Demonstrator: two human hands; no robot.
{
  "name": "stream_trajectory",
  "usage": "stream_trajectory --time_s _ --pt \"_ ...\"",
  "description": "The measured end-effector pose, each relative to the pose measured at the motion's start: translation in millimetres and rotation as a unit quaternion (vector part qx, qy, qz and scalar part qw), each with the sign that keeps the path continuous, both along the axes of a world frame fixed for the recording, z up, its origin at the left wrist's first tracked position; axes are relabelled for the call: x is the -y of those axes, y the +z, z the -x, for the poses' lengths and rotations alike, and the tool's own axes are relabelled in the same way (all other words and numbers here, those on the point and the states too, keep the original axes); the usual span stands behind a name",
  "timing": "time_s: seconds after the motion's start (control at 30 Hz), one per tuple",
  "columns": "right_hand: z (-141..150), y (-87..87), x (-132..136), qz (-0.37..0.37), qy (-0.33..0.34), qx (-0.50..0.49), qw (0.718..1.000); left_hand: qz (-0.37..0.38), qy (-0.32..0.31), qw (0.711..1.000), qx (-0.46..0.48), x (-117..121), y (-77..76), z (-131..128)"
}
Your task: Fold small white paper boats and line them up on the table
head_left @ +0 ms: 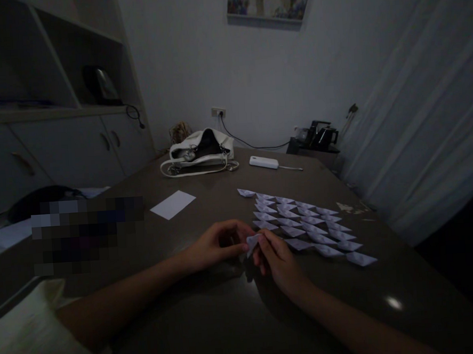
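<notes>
A small piece of folded white paper [252,243] is pinched between my two hands above the tabletop. My left hand [224,244] grips its left side with thumb and fingers. On the other side, my right hand [277,258] closes thumb and fingertips on its edge. The fingers cover part of the paper, so its full shape is hidden. Just beyond my right hand stand several folded paper boats [312,231], set out in rows. A flat sheet of white paper [173,204] lies farther off, to the left.
On the dark table [213,328], a white handbag [203,152] sits at the back beside a white power bank [263,162] with a short cable. Paper scraps [350,208] lie near the right edge. A black kettle [325,137] stands in the far right corner.
</notes>
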State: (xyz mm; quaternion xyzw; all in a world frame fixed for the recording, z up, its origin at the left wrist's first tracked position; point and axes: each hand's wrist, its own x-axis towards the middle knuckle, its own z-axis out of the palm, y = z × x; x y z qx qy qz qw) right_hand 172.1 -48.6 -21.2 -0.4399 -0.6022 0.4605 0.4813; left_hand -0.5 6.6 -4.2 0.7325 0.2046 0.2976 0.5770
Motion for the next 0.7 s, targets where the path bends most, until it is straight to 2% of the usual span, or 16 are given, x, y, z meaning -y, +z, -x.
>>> stream_trajectory --time_s 0.13,0.3,0.7 --pt "-1.0 -1.7 -1.5 0.001 0.011 0.000 1.000 -0.034 0.007 0.999 -0.023 0.3 -2.4 0.3" --pt "-1.5 1.6 -0.6 0.023 0.027 -0.010 0.999 -0.085 0.047 0.994 -0.047 -0.2 -1.2 0.3" --pt "-2.5 4.1 1.6 0.031 0.039 -0.018 0.999 -0.061 0.045 0.996 -0.045 -0.8 0.2 -0.7"
